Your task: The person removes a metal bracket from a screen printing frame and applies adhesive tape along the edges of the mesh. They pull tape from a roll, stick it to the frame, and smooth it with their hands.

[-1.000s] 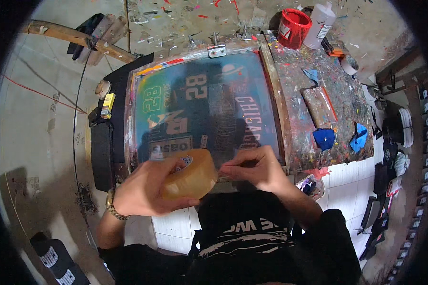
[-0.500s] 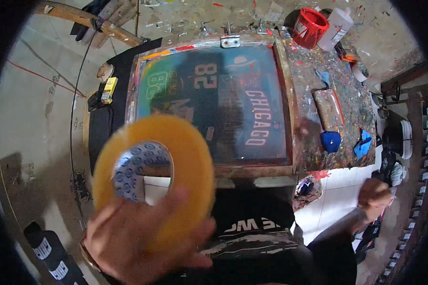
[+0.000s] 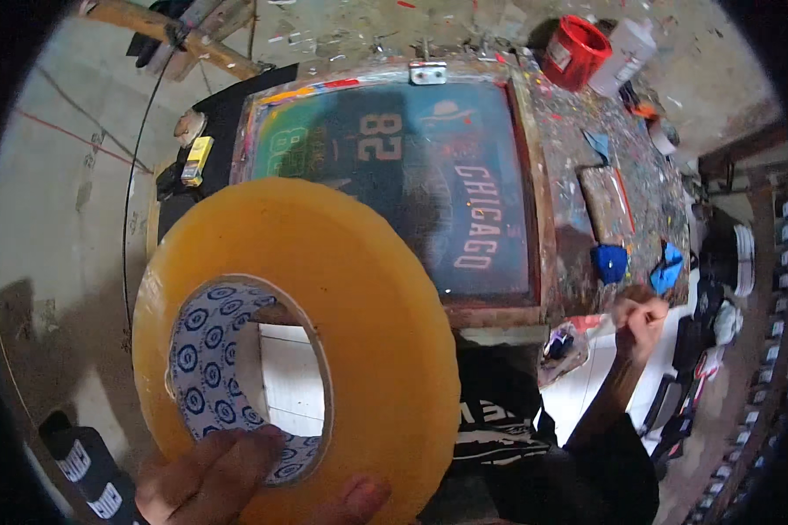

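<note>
A large roll of yellowish clear packing tape (image 3: 385, 324) fills the lower left, close to the camera. My left hand (image 3: 228, 477) grips it at the bottom, fingers inside the printed blue-and-white core and thumb against its flat side. Off to the right, beyond the front edge of the table, my right hand (image 3: 641, 322) is raised with its fingers curled closed. Whatever it may pinch is too small and blurred to make out. A framed printing screen (image 3: 411, 236) with lettering and figures in its mesh lies behind the roll, which covers its lower left corner.
The paint-spattered table (image 3: 560, 149) carries a red bucket (image 3: 576, 52), a white bottle (image 3: 623, 57), a flat pouch (image 3: 606, 201) and blue scraps (image 3: 608, 262). A small yellow box (image 3: 198, 159) sits left of the screen. A metal hinge clamp (image 3: 427, 73) holds the screen's far edge.
The tape roll has come nearer the camera and tilted, and my left hand has sunk lower with it. My right hand has moved left and up, toward the table's front edge.
</note>
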A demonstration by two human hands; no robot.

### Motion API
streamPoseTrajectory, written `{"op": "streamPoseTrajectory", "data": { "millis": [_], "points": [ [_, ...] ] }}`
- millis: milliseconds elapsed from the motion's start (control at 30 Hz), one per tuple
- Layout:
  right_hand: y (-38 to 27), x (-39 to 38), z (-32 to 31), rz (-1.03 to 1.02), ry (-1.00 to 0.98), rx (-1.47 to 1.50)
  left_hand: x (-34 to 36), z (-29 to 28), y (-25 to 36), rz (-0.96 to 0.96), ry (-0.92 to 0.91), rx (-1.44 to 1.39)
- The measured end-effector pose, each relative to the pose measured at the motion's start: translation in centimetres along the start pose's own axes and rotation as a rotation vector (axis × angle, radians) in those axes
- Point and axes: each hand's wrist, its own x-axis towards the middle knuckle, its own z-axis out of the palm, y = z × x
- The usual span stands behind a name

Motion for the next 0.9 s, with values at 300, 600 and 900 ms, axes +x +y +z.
{"op": "streamPoseTrajectory", "data": {
  "millis": [300, 600, 900],
  "points": [
    [-11.1, 10.4, 7.1, 0.093, -0.366, -1.093, 1.1, 18.1, -15.0, -0.394, 0.291, 0.422],
    [-11.5, 19.4, 15.8, -0.370, -0.648, -1.103, -2.3, 34.0, -23.1, -0.688, 0.306, 0.446],
    [-5.6, 25.1, 17.3, -0.309, -0.573, -0.935, 8.1, 28.7, -13.9, -0.533, 0.502, -1.012]
  ]
}}
